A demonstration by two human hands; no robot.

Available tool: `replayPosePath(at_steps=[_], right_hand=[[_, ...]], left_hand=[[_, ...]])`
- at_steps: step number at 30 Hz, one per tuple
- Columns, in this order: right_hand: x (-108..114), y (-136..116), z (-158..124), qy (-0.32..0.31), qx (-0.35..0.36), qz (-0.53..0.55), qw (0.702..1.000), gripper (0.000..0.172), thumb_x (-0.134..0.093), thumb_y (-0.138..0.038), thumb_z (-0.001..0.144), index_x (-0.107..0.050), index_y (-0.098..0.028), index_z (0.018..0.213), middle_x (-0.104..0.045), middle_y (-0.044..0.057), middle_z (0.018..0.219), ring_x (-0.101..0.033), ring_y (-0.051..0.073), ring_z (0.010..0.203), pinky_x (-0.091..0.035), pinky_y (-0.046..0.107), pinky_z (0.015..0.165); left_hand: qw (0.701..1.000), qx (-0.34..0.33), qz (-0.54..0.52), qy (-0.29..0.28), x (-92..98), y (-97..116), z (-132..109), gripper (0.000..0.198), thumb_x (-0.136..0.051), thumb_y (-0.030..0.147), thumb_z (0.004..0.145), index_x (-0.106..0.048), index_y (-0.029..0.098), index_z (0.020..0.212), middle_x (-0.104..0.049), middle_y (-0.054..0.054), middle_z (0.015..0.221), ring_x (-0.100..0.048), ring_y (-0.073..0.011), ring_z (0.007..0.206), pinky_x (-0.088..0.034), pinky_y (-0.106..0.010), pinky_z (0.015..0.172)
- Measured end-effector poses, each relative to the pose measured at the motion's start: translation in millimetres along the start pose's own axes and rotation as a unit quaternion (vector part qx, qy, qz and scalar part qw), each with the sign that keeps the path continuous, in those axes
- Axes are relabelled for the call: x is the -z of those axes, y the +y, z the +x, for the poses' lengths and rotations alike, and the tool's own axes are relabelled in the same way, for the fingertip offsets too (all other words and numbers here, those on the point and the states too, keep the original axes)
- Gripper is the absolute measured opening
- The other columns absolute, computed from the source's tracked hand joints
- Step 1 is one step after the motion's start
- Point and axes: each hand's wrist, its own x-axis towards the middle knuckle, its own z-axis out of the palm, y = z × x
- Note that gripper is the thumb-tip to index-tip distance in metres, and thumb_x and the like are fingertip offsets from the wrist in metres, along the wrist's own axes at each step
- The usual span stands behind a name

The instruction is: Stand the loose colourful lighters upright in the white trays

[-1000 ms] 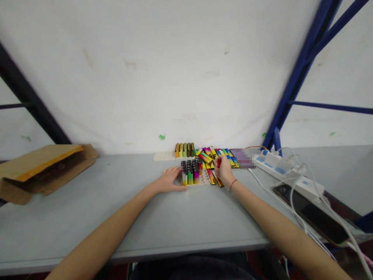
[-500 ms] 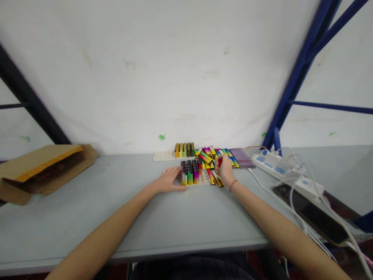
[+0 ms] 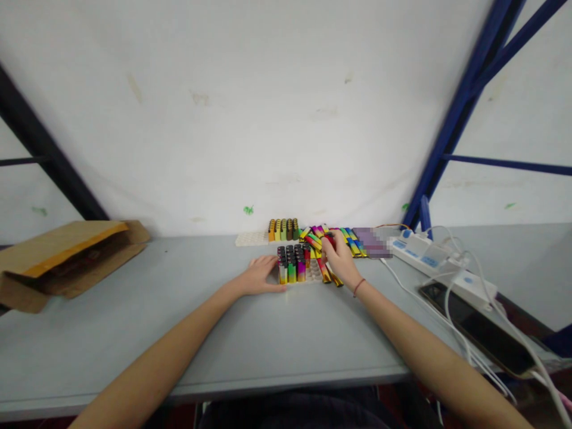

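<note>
Small shiny cylinders [image 3: 292, 272] in rainbow colours with dark tops stand upright in rows in the left part of a white honeycomb tray [image 3: 314, 271]. My left hand [image 3: 260, 275] braces this tray at its left end, thumb along the front edge and fingers at the side. Between the fingers of my right hand [image 3: 340, 257] is a dark red cylinder [image 3: 329, 239], held above the tray's right side. Loose cylinders [image 3: 315, 240] lie heaped just behind the tray. A few more [image 3: 329, 275] rest at its right end, partly under my right hand.
Against the wall, a second white tray [image 3: 251, 239] carries a block of yellow-topped cylinders [image 3: 283, 229]. A purple flat item [image 3: 370, 238], a power strip [image 3: 420, 253] with white cables and a phone [image 3: 476, 328] lie to the right. A brown paper bag [image 3: 67, 253] lies far left.
My right hand has shifted slightly left with the dark red cylinder, from beside the heap toward the tray. My left hand stays where it was.
</note>
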Motion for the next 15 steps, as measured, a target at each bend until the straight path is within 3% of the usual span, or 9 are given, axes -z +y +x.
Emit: replayPosePath(at_steps=[3, 9, 15], right_hand=[[3.0, -8.1, -0.8, 0.019, 0.065, -0.020, 0.998, 0.029, -0.052, -0.044, 0.086, -0.057, -0.019, 0.099, -0.060, 0.007, 0.088, -0.056, 0.019, 0.079, -0.046, 0.029, 0.070], [6.0, -7.6, -0.5, -0.069, 0.070, -0.038, 0.994, 0.032, -0.057, -0.041, 0.084, -0.063, -0.016, 0.102, -0.065, 0.007, 0.091, -0.059, 0.017, 0.077, -0.047, 0.030, 0.070], [6.3, -6.8, -2.3, -0.144, 0.110, -0.059, 0.982, 0.024, -0.059, -0.036, 0.084, -0.063, -0.018, 0.101, -0.066, 0.007, 0.103, -0.062, 0.018, 0.089, -0.048, 0.030, 0.077]], left_hand=[[1.000, -0.002, 0.000, 0.000, -0.6, -0.1, 0.2, 0.090, -0.059, 0.073, 0.071, -0.040, 0.014, 0.136, -0.048, -0.018, 0.136, -0.044, -0.0375, 0.124, -0.032, -0.047, 0.103], [1.000, -0.004, 0.001, 0.003, -1.9, -0.9, 0.2, 0.090, -0.060, 0.072, 0.071, -0.040, 0.013, 0.136, -0.047, -0.018, 0.137, -0.043, -0.0377, 0.125, -0.031, -0.048, 0.104], [1.000, -0.005, 0.004, 0.001, -0.8, 0.7, 0.1, 0.090, -0.059, 0.072, 0.072, -0.040, 0.013, 0.137, -0.048, -0.018, 0.136, -0.044, -0.0373, 0.123, -0.031, -0.048, 0.104]])
